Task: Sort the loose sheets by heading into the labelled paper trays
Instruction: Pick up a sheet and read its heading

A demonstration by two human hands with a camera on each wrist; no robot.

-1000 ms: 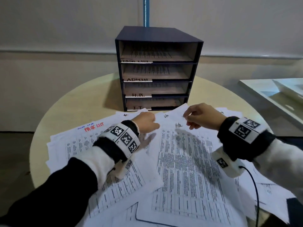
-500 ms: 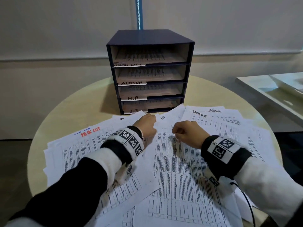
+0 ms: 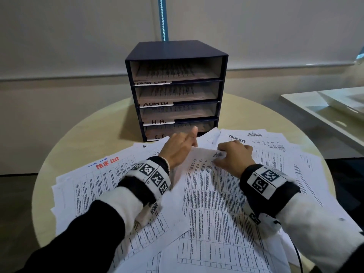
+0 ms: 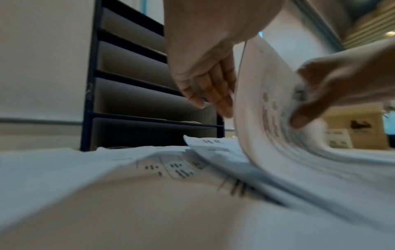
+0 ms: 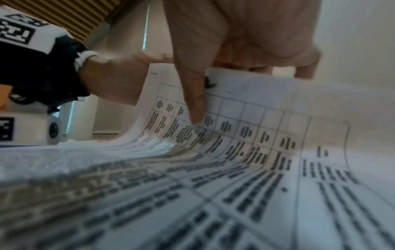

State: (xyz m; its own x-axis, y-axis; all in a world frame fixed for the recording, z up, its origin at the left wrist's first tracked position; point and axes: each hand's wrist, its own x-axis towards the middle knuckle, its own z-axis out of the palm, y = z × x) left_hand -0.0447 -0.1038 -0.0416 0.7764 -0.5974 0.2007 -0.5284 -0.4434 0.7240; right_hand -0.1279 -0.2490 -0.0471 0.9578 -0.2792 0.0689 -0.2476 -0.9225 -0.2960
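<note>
A dark four-slot tray unit (image 3: pixel 177 50) stands at the back of the table, labelled TASK LIST (image 3: pixel 153 82), ADMIN (image 3: pixel 155 104), H.R. (image 3: pixel 157 121) and I.T. (image 3: pixel 158 136); each slot holds paper. Loose printed sheets cover the table in front. My right hand (image 3: pixel 222 154) pinches the top edge of the middle sheet (image 3: pixel 208 194) and curls it up, thumb (image 5: pixel 192 101) on the printed face. My left hand (image 3: pixel 185 146) has straight fingers (image 4: pixel 211 94) behind that lifted edge, thumb raised. Beneath lies a sheet headed H.R. (image 4: pixel 213 141).
A sheet headed TASK LIST in red (image 3: pixel 107 164) lies at the left; sheets headed TASK LIST (image 3: pixel 237 138) and Admin (image 3: pixel 255 134) lie at the right. The round beige table (image 3: pixel 88 138) shows bare beside the trays. A white ledge (image 3: pixel 325 111) stands at the right.
My right hand has taken the top edge of the middle sheet and raised it. My left hand's fingers have gone behind that edge and its thumb has lifted.
</note>
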